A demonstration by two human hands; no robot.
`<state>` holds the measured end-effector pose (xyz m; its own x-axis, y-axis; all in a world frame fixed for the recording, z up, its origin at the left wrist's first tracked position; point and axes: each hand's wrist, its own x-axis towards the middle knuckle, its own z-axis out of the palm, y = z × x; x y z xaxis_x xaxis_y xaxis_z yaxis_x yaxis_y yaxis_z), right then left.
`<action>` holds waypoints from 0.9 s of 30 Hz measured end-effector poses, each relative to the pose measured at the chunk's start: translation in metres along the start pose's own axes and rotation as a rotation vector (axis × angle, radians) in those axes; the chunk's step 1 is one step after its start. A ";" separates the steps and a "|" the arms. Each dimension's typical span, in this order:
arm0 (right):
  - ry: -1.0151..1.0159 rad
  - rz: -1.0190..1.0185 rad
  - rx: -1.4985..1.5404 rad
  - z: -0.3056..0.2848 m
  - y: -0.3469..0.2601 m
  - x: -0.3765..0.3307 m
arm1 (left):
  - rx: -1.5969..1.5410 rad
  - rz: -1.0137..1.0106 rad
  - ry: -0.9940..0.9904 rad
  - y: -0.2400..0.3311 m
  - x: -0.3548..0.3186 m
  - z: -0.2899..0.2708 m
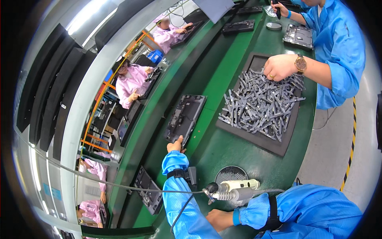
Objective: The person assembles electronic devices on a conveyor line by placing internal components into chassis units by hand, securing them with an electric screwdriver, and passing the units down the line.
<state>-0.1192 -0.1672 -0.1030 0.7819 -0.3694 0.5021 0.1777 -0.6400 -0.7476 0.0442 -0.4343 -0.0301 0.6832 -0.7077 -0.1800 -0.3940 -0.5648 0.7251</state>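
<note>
My left hand (176,146) reaches out to the near corner of a black laptop-like casing (185,116) with open inner bays. Its thumb lies along the edge and the fingers close around that corner. My right hand (219,219) is low in the view, its fingers hidden behind my left sleeve, so I cannot tell what they do. Just above the right hand, a cream electric screwdriver (242,184) with a grey spring-like part lies on the green bench (274,175). A round dish (231,174) of small parts sits behind it.
A dark foam tray (254,138) holds a heap of grey strips (258,105); a co-worker's hand (280,67) rests over it. Another casing (149,190) lies at lower left. A cable (119,185) crosses my left forearm. More casings (238,26) stand farther along.
</note>
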 end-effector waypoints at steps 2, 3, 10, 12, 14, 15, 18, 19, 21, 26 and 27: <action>-0.094 0.022 -0.007 -0.010 -0.008 0.002 | -0.130 0.003 0.021 -0.002 0.004 -0.006; -0.094 0.020 -0.003 -0.012 -0.008 0.004 | -0.249 -0.031 0.041 0.001 0.004 -0.006; -0.173 0.004 -0.105 -0.007 -0.005 0.003 | -0.480 -0.033 -0.205 -0.033 -0.037 -0.067; -0.190 -0.003 -0.152 -0.008 -0.006 0.005 | -0.462 -0.066 -0.203 -0.059 -0.062 -0.096; -0.206 0.037 -0.133 -0.014 -0.008 0.007 | -0.493 -0.091 -0.143 -0.086 -0.109 -0.115; -0.208 0.050 -0.106 -0.018 -0.014 0.007 | -0.532 -0.122 -0.125 -0.099 -0.137 -0.123; -0.083 0.131 0.040 -0.015 -0.009 0.008 | -0.700 -0.228 -0.106 -0.150 -0.192 -0.127; 0.000 0.203 0.137 -0.014 -0.009 0.010 | -0.735 -0.228 -0.103 -0.167 -0.211 -0.125; 0.091 0.419 0.483 -0.016 -0.009 0.010 | -0.805 -0.230 -0.112 -0.189 -0.255 -0.114; 0.052 0.694 0.475 -0.032 -0.030 -0.013 | -0.911 -0.210 -0.295 -0.222 -0.356 -0.092; 0.025 0.669 0.471 -0.033 -0.025 -0.027 | -0.921 -0.208 -0.386 -0.226 -0.375 -0.089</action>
<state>-0.1644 -0.1634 -0.0831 0.7990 -0.5912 -0.1100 -0.0857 0.0692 -0.9939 -0.0682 -0.0037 -0.0673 0.3749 -0.8133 -0.4450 0.4479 -0.2614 0.8550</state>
